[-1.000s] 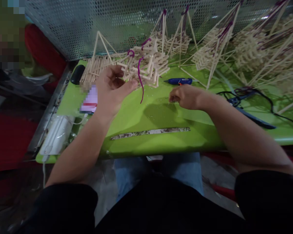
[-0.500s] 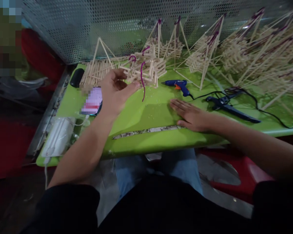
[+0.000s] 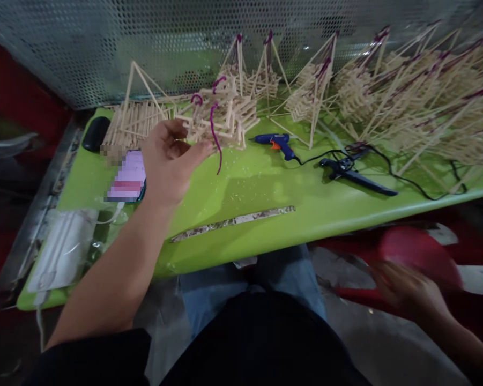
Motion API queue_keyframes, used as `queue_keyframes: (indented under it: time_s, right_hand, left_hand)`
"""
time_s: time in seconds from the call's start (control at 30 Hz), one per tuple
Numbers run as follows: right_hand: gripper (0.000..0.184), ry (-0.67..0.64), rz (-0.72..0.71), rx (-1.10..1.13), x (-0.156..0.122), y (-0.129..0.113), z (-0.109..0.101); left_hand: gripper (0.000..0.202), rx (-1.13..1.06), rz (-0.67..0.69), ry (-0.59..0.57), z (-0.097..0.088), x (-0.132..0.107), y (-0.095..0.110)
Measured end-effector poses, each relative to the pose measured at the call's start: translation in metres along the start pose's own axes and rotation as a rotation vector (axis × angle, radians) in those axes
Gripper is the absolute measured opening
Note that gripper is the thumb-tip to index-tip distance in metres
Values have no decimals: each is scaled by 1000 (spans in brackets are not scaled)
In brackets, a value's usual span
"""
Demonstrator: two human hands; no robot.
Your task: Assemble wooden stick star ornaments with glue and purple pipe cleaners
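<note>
In the head view, the left hand (image 3: pixel 171 161) reaches over the counter (image 3: pixel 261 179), its thumb and fingers clamped on the near left side of a small stick frame (image 3: pixel 233 120). That frame is built of pale crossed sticks and sits over the middle of the counter, tilted a little; whether it also touches the surface is hard to tell. A purple string (image 3: pixel 216 140) hangs from its front, with more purple curls on top.

The right hand (image 3: pixel 410 287) is beyond the counter's front edge, low on the right, near a round red seat (image 3: pixel 420 252) (it is too blurred to tell whether the fingers are apart, together or holding something).

To the right of the frame lies a blue glue gun (image 3: pixel 271 139) with an orange trigger, its black cord (image 3: pixel 319 157) running toward a dark tool (image 3: pixel 362 180). A narrow, stained strip (image 3: pixel 233 220) lies near the front edge. Left of the left hand are a phone (image 3: pixel 126 174), a white power strip (image 3: pixel 62 246) and a rounded black object (image 3: pixel 96 134). Finished-looking stick pieces (image 3: pixel 402 88) crowd the back right before a perforated metal panel (image 3: pixel 177 37).
</note>
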State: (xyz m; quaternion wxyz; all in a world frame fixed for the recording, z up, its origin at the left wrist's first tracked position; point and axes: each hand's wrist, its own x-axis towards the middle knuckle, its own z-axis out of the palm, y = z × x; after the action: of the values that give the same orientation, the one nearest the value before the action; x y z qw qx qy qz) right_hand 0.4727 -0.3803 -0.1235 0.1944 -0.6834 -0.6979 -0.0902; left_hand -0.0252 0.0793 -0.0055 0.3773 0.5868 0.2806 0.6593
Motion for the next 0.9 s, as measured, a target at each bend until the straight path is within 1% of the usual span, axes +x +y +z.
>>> queue_keyframes:
  time_s: [0.03,0.1,0.2,0.23,0.3,0.33,0.4,0.47,0.53,0.6,0.67,0.7,0.77,0.83,0.9]
  right_hand:
    - [86,14,-29,-8,8,-7,4]
    - [95,40,-79,-3,35,-23,12]
    - [94,82,-166,42,91,-44,25]
    - [91,61,-188,55,111,-50,28]
    - [84,-44,-217,65,152,-61,32]
    - [88,-121,-215,43,172,-66,34]
    - [101,-211,-232,-13,209,-72,37]
    - [106,-285,-215,-41,238,-75,40]
    - [108,-353,-201,-38,254,-76,43]
    - [109,-387,-211,-30,255,-76,44]
    - [110,-392,-229,-17,242,-75,41]
    - [109,-387,-236,-10,231,-74,38]
    - [106,-321,-255,8,203,-70,31]
    - [106,-255,-227,-8,171,-64,23]
    - [107,-226,-201,-12,137,-60,18]
  left_hand:
    - [93,0,-9,-4,1,-1,1]
    - [94,4,-37,-4,2,-3,2]
    - [92,17,-104,-8,4,-7,5]
    - [89,26,-121,-17,4,-8,7]
    - [82,44,-129,-48,4,-12,9]
    - [80,47,-124,-66,4,-13,9]
    - [79,36,-107,-89,4,-15,9]
    - [82,24,-90,-88,5,-16,7]
    - [82,31,-75,-81,5,-16,6]
    - [80,48,-76,-80,5,-16,6]
    - [78,59,-90,-84,6,-16,9]
    - [77,60,-97,-89,6,-17,11]
    - [78,49,-92,-94,7,-18,14]
    - [83,28,-71,-93,9,-20,16]
    - [90,15,-68,-82,11,-21,16]
